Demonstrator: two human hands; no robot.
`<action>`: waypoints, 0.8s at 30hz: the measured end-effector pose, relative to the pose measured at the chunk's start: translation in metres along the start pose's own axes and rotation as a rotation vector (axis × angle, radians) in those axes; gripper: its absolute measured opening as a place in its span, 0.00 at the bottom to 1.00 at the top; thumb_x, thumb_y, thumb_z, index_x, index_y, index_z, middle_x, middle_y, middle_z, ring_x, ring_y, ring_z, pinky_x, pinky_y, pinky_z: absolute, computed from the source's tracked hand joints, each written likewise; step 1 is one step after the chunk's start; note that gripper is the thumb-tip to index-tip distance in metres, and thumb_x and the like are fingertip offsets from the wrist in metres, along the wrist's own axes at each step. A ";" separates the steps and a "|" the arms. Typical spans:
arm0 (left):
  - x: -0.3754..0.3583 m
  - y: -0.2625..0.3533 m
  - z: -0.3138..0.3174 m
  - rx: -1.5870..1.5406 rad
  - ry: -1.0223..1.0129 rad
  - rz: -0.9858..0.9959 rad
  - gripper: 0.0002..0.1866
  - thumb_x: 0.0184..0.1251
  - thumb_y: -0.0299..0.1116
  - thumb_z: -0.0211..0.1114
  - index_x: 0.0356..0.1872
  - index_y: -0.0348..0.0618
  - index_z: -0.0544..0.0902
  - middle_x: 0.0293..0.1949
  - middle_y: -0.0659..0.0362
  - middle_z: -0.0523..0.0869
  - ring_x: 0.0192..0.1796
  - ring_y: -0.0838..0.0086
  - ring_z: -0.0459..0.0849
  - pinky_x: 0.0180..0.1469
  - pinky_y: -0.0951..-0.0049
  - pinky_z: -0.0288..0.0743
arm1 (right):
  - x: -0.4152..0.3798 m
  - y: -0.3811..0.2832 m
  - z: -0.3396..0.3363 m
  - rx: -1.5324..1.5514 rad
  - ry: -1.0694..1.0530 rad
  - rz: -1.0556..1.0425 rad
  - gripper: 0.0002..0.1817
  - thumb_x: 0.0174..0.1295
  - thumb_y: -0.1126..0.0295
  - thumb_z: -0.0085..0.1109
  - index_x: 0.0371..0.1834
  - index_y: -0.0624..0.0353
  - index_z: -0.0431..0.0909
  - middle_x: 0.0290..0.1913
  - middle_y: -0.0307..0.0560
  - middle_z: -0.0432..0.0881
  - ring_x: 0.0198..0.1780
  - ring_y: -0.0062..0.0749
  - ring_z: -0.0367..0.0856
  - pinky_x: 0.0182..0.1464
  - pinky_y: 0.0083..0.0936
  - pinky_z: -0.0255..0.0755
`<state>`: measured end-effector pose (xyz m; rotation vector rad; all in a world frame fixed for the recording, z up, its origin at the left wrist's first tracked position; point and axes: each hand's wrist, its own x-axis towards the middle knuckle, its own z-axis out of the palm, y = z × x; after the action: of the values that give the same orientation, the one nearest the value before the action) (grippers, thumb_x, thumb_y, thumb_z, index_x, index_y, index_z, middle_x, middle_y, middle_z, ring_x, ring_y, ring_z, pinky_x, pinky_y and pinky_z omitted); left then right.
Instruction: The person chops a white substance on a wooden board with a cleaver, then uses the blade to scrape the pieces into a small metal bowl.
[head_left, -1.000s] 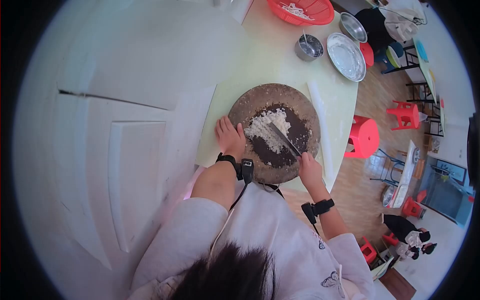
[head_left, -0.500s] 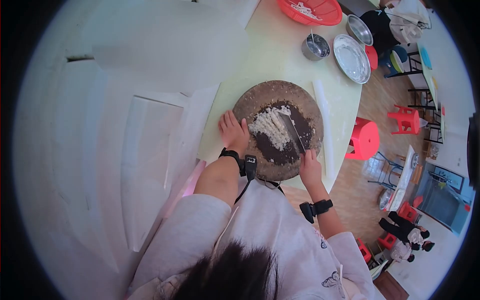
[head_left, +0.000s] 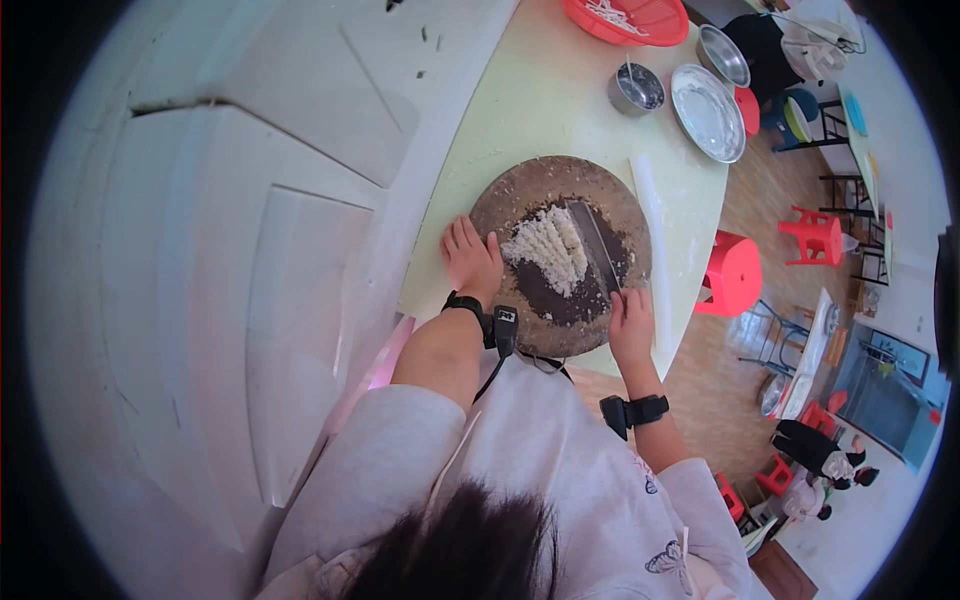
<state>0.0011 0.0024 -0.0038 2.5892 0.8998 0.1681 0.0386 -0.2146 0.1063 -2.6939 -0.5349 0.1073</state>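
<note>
A round wooden chopping board [head_left: 545, 335] lies on the pale green table, with a heap of chopped white food [head_left: 548, 248] near its middle. My right hand [head_left: 631, 325], at the board's right edge, is closed on the handle of a cleaver [head_left: 597, 246]. The blade lies just right of the heap, apart from most of it. My left hand [head_left: 472, 260] rests on the board's left edge with its fingers apart, holding nothing.
On the table [head_left: 540, 100] stand a red basket [head_left: 655, 30] with white strips, a steel pot [head_left: 635, 89] and two metal bowls. A white strip [head_left: 655, 250] lies right of the board. Beyond are red stools [head_left: 733, 273] and other people [head_left: 815, 455].
The cleaver and my right hand have moved slightly right, away from the heap. My left hand stays at the board's left edge. The view has shifted a little.
</note>
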 end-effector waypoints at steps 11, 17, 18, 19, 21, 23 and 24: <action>-0.001 0.001 -0.001 -0.037 -0.004 -0.010 0.28 0.61 0.43 0.44 0.56 0.31 0.58 0.57 0.49 0.62 0.60 0.57 0.57 0.61 0.57 0.47 | -0.004 0.011 0.005 0.023 0.005 -0.017 0.07 0.56 0.70 0.49 0.26 0.63 0.69 0.30 0.53 0.68 0.28 0.51 0.71 0.27 0.39 0.66; -0.001 -0.001 0.002 -0.006 0.005 -0.007 0.28 0.60 0.43 0.44 0.55 0.31 0.59 0.56 0.49 0.62 0.60 0.57 0.57 0.61 0.57 0.47 | -0.005 0.002 0.008 0.061 0.078 -0.010 0.06 0.57 0.70 0.49 0.28 0.62 0.69 0.32 0.52 0.69 0.28 0.50 0.73 0.27 0.39 0.67; -0.001 0.000 0.002 0.003 0.009 -0.008 0.28 0.60 0.43 0.44 0.55 0.32 0.59 0.56 0.49 0.62 0.60 0.57 0.57 0.61 0.57 0.47 | -0.006 0.003 0.009 0.014 0.075 -0.010 0.06 0.57 0.70 0.49 0.28 0.62 0.69 0.32 0.51 0.68 0.29 0.49 0.73 0.27 0.39 0.67; -0.001 0.000 0.003 0.013 0.012 -0.007 0.28 0.60 0.43 0.44 0.55 0.32 0.59 0.56 0.49 0.62 0.60 0.57 0.57 0.61 0.57 0.47 | -0.007 0.004 0.010 0.012 0.075 -0.010 0.06 0.57 0.70 0.49 0.28 0.62 0.69 0.32 0.51 0.68 0.29 0.49 0.73 0.27 0.39 0.67; -0.001 0.002 0.002 0.009 0.000 -0.016 0.28 0.60 0.44 0.44 0.55 0.32 0.59 0.56 0.50 0.63 0.60 0.57 0.57 0.61 0.57 0.47 | -0.005 0.005 0.010 -0.021 -0.012 0.002 0.07 0.57 0.70 0.48 0.29 0.63 0.69 0.34 0.51 0.69 0.29 0.49 0.74 0.27 0.39 0.67; 0.000 0.001 -0.001 0.012 -0.013 -0.032 0.28 0.60 0.44 0.44 0.55 0.32 0.59 0.56 0.50 0.63 0.60 0.57 0.57 0.61 0.57 0.47 | -0.003 -0.002 0.005 0.030 0.055 -0.002 0.06 0.57 0.70 0.49 0.29 0.63 0.69 0.35 0.51 0.69 0.29 0.49 0.73 0.27 0.39 0.68; 0.000 0.001 -0.002 0.005 -0.009 -0.027 0.28 0.60 0.44 0.44 0.55 0.32 0.59 0.56 0.50 0.63 0.60 0.57 0.57 0.61 0.57 0.47 | -0.005 -0.005 0.003 0.078 0.122 0.004 0.06 0.56 0.71 0.49 0.30 0.63 0.68 0.35 0.51 0.69 0.29 0.49 0.73 0.27 0.38 0.68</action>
<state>0.0016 0.0022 -0.0019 2.5794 0.9326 0.1461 0.0320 -0.2113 0.1050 -2.6050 -0.4787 -0.0344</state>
